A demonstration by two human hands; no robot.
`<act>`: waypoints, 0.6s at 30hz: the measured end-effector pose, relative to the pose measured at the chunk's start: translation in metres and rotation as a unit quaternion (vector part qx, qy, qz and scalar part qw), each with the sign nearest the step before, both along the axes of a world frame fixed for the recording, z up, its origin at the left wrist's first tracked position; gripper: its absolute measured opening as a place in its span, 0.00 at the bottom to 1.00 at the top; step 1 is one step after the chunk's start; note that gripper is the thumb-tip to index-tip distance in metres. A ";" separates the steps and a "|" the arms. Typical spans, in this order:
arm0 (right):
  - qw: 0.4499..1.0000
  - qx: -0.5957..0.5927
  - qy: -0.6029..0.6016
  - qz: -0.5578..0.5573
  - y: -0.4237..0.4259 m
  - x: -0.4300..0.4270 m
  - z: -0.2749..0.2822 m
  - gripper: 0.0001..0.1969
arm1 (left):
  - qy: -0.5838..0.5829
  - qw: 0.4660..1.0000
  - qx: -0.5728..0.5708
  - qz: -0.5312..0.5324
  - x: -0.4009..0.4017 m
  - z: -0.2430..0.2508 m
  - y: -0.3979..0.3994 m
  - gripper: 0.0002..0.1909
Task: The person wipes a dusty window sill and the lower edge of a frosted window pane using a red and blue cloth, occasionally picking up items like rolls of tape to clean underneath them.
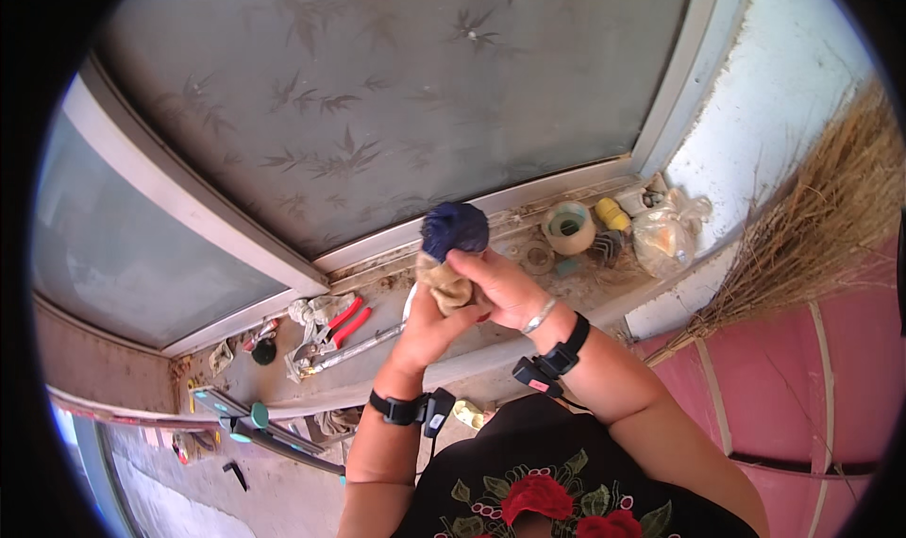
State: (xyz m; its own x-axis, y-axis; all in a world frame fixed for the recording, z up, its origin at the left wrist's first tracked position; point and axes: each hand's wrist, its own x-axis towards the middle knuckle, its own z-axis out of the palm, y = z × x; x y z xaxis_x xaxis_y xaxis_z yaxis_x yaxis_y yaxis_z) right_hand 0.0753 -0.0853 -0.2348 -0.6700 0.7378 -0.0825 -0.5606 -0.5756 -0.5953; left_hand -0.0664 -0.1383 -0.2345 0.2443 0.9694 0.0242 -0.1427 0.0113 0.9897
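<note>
A bundled work glove, tan knit with a dark blue coated part on top, is held up in front of the window sill. My left hand grips its lower tan part from the left. From the right, my right hand holds it too, the thumb pressed where blue meets tan. A bit of something red shows under my right hand, too little to identify. Behind and left of my hands, red-handled cutting pliers lie on the sill beside a silvery rod and a crumpled pale cloth.
On the sill's right are a tape roll, a yellow spool-like object and a knotted plastic bag. A twig broom leans at right. Frosted window glass rises behind. A teal-and-grey folding frame stands below left.
</note>
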 end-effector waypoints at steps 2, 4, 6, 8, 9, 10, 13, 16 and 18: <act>1.000 -0.002 -0.005 -0.022 -0.002 -0.003 0.007 0.22 | -0.034 0.999 0.028 0.011 -0.008 0.010 -0.004 0.37; 0.999 -0.007 -0.002 -0.034 0.000 -0.005 0.003 0.21 | -0.073 0.995 0.040 0.050 -0.009 0.026 -0.007 0.43; 0.998 -0.028 0.002 -0.061 0.000 -0.007 0.003 0.17 | -0.036 0.994 0.067 0.074 -0.012 0.033 -0.004 0.47; 0.993 -0.065 0.017 -0.099 0.007 -0.006 0.001 0.14 | 0.076 0.983 0.090 0.140 -0.020 0.030 0.000 0.42; 0.985 -0.102 0.033 -0.133 0.015 -0.006 -0.003 0.11 | 0.142 0.972 0.075 0.174 -0.023 0.034 -0.002 0.40; 0.987 -0.090 0.079 -0.110 0.029 0.005 -0.012 0.10 | 0.069 0.976 0.055 0.200 -0.016 0.039 -0.004 0.35; 0.948 -0.174 0.125 -0.236 0.052 0.032 -0.008 0.08 | 0.038 0.978 0.039 0.203 -0.034 0.019 -0.006 0.29; 0.876 -0.086 0.027 -0.474 0.069 0.074 0.027 0.10 | 0.029 0.977 0.045 0.208 -0.043 0.013 -0.016 0.27; 0.783 -0.016 0.013 -0.622 0.103 0.125 0.021 0.16 | 0.010 0.973 0.052 0.226 -0.035 0.013 -0.016 0.26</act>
State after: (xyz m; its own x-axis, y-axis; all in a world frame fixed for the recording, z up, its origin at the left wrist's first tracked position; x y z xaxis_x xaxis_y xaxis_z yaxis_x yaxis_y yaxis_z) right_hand 0.2004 0.0177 -0.2135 0.5630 0.8186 -0.1134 -0.7109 0.4098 -0.5715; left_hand -0.1011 -0.1544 -0.2219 -0.2043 0.9705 0.1278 -0.0896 -0.1485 0.9848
